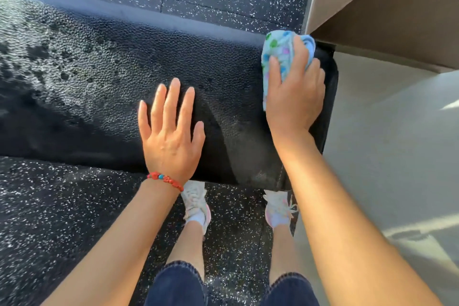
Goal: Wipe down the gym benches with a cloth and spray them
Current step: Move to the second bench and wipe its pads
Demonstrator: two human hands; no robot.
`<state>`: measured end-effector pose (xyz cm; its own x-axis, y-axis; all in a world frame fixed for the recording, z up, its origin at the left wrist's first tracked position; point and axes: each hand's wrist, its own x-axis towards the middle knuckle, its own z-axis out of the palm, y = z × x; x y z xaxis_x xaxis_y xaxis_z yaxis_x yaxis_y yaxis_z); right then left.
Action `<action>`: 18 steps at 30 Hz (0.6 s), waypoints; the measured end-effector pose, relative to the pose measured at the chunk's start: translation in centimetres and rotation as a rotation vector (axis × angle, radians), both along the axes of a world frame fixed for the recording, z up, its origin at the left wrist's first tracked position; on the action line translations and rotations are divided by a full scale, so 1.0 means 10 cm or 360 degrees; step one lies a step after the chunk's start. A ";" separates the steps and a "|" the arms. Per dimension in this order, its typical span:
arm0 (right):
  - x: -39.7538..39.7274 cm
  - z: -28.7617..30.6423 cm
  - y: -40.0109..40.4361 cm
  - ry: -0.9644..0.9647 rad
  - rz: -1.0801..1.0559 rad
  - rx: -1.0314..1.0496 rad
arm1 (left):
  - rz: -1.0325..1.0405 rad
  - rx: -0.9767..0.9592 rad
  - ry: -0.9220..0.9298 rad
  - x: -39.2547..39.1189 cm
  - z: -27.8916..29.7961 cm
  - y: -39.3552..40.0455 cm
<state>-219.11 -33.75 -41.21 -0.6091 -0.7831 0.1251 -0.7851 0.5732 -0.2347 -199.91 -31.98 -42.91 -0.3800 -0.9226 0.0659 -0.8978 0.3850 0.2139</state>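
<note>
A black padded gym bench (104, 87) with a pebbled surface runs across the view from left to right. My right hand (295, 92) grips a bunched light-blue cloth with coloured dots (278, 54) and presses it on the bench's right end. My left hand (171, 129) lies flat on the pad with its fingers spread, a red bead bracelet at the wrist. The left part of the pad glistens with wet patches. No spray bottle is in view.
Black rubber flooring with white speckles (49, 218) lies in front of and behind the bench. My two feet in pale trainers (196, 206) stand close under its near edge. A pale smooth floor (387, 156) and a beige wall (372, 7) are to the right.
</note>
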 end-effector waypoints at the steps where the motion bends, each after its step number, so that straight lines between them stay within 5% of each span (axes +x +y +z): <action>1: 0.05 -0.01 0.08 0.0025 -0.0002 -0.0038 | -0.0001 0.0002 0.0000 0.01 0.00 0.00; 9: 0.77 0.12 1.11 -0.0237 0.0105 0.0139 | -0.0064 0.0084 0.0100 0.05 0.11 -0.03; 18: 0.26 0.00 -0.31 -0.0067 0.0113 0.0094 | 0.0009 -0.0055 -0.0084 0.48 -0.03 -0.33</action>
<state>-216.48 -36.81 -41.23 -0.5555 -0.8298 0.0529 -0.8145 0.5302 -0.2356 -195.07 -35.30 -43.21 -0.3784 -0.9224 0.0780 -0.9097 0.3861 0.1529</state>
